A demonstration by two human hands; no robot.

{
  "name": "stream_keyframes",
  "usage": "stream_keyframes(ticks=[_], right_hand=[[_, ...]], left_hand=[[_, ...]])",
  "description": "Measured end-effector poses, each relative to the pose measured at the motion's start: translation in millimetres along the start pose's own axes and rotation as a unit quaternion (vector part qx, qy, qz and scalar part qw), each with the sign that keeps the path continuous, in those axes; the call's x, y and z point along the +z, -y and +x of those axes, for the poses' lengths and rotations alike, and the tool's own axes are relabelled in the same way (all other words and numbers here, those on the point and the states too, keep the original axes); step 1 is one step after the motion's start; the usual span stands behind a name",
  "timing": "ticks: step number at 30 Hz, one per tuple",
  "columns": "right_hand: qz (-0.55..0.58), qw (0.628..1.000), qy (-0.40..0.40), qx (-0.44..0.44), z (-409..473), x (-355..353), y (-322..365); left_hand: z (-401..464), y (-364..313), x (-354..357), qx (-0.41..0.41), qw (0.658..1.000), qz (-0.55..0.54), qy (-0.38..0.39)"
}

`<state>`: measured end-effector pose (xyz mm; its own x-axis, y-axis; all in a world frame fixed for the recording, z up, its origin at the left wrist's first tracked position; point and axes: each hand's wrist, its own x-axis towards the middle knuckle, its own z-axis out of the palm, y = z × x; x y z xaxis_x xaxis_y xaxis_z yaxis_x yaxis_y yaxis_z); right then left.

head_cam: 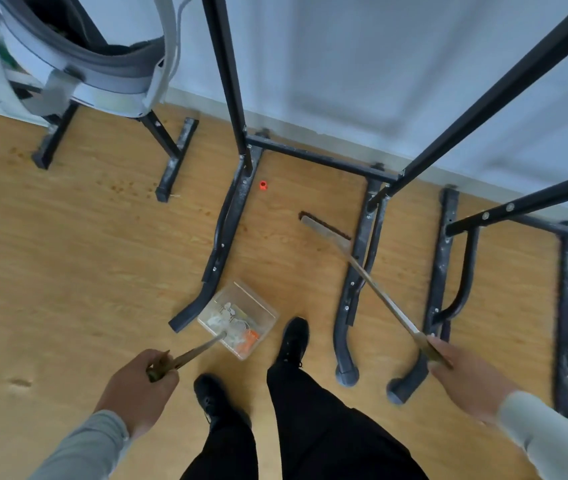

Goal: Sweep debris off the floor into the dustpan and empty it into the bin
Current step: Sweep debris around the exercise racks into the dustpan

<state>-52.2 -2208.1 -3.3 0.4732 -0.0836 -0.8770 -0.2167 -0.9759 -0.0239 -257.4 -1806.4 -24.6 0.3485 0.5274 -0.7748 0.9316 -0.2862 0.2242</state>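
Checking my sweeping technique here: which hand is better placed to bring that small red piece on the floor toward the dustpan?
Probably the right hand. It grips the broom, whose head sits near the red piece, while the left hand holds the dustpan handle.

Premises appear to be a workshop or equipment test room, not a home. Evidence: several black metal frames [313,159] of bolted square tube stand in a row against a plain pale wall [362,64], their long feet scuffed and spattered with pale marks. A light wood-pattern floor [67,258] carries brown crumb-like specks and one small red cap [263,185]. At upper left, a grey and white curved apparatus [78,60] rests on a similar black stand; its kind cannot be determined. A clear dustpan [239,318] holding white and orange scraps sits on the floor between two frame feet.
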Motion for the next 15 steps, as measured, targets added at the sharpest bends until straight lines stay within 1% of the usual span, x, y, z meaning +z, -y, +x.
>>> stream_keyframes(ticks=[2, 3, 6, 8, 9, 11, 14, 15], right_hand=[[-0.047, 0.998, -0.026, -0.01, 37, 16, 19], [-0.043, 0.999, -0.023, -0.014, 51, 27, 31], [-0.032, 0.998, 0.043, -0.02, 57, 76, 67], [-0.07, 0.994, 0.083, -0.023, 35, 120, 71], [-0.084, 0.992, 0.093, -0.03, 21, 141, 65], [-0.102, 0.99, 0.085, -0.043, -2, 176, 38], [-0.165, 0.983, 0.052, -0.057, -33, 206, -12], [-0.186, 0.979, 0.06, -0.047, -47, 214, -27]], left_hand=[[-7, 9, 2, -0.003, 1.0, -0.011, -0.01], [-11, 14, 3, -0.006, 1.0, -0.014, -0.016], [-22, 28, 4, -0.002, 1.0, -0.007, -0.024], [-28, 41, 6, 0.008, 1.0, 0.002, -0.023], [-30, 51, 7, 0.015, 1.0, 0.01, -0.019], [-36, 73, 9, 0.028, 0.999, 0.031, -0.015], [-42, 110, 13, 0.055, 0.998, 0.037, -0.008], [-44, 122, 15, 0.063, 0.997, 0.035, -0.005]])
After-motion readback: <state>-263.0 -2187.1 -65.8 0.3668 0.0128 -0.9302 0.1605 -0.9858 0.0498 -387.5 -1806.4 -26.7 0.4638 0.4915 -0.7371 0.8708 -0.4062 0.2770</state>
